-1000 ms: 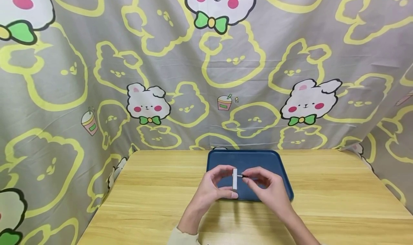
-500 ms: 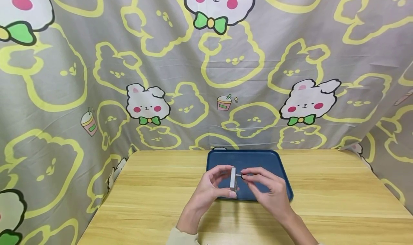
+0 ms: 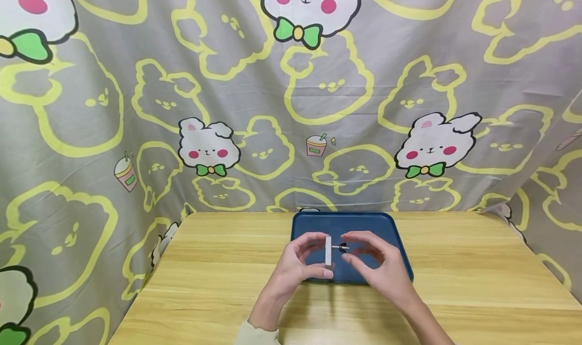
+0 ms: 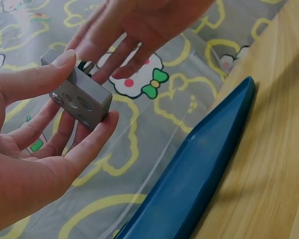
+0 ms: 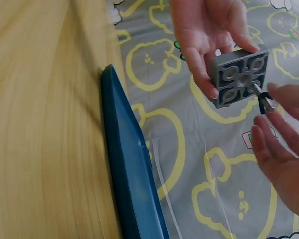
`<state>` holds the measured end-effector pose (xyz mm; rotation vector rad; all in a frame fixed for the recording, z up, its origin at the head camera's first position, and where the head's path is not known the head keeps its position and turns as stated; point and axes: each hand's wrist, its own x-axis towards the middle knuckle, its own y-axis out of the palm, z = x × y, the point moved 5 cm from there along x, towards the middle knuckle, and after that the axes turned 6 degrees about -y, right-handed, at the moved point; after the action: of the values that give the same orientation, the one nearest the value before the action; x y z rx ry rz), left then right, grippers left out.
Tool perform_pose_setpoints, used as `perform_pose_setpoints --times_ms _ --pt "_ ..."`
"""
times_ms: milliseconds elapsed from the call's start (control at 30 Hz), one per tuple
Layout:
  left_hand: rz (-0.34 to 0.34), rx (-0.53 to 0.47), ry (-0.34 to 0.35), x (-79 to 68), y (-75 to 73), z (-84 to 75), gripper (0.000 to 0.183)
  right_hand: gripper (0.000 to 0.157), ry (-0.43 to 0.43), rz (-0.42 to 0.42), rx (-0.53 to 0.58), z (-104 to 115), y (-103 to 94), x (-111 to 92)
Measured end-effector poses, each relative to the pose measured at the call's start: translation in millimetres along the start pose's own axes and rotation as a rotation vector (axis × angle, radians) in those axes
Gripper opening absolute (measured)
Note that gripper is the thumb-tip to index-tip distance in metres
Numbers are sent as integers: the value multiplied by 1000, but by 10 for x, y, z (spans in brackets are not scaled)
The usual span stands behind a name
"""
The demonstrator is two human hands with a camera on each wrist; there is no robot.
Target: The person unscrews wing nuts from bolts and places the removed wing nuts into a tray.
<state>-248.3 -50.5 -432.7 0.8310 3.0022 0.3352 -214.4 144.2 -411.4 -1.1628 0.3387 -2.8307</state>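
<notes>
My left hand (image 3: 295,261) grips a square grey block (image 3: 328,252) by its edges, thumb below and fingers above in the head view. Round recesses show on the face of the block (image 5: 242,78) in the right wrist view. From its middle a threaded bolt (image 5: 256,89) sticks out toward the right, carrying a black wing nut (image 3: 343,247) partway along the shaft. Around the wing nut, my right hand (image 3: 384,264) has thumb and fingers spread apart, with a gap on either side of it in the head view.
Beneath and behind the hands, a dark blue tray (image 3: 352,224) lies on the wooden table (image 3: 218,264). A grey curtain (image 3: 254,92) with bunny prints hangs behind the table and along both sides.
The right fingers, earlier pinching the wing nut, have let go and spread apart, so the nut and bolt end now show. The left hand keeps holding the block nearly still.
</notes>
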Motion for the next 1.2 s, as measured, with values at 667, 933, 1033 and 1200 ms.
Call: perform_pose_setpoints --times_ms 667,933,1033,1200 --pt "-30 171 69 7 77 -26 70 46 696 12 340 -287 18 -107" --pt "-20 192 58 16 93 -3 70 51 736 48 464 -293 22 -118" --pt "-16 191 56 15 98 -3 69 50 751 40 483 -302 13 -124" --pt "-21 189 43 12 102 -3 69 47 721 39 407 -314 -2 -122"
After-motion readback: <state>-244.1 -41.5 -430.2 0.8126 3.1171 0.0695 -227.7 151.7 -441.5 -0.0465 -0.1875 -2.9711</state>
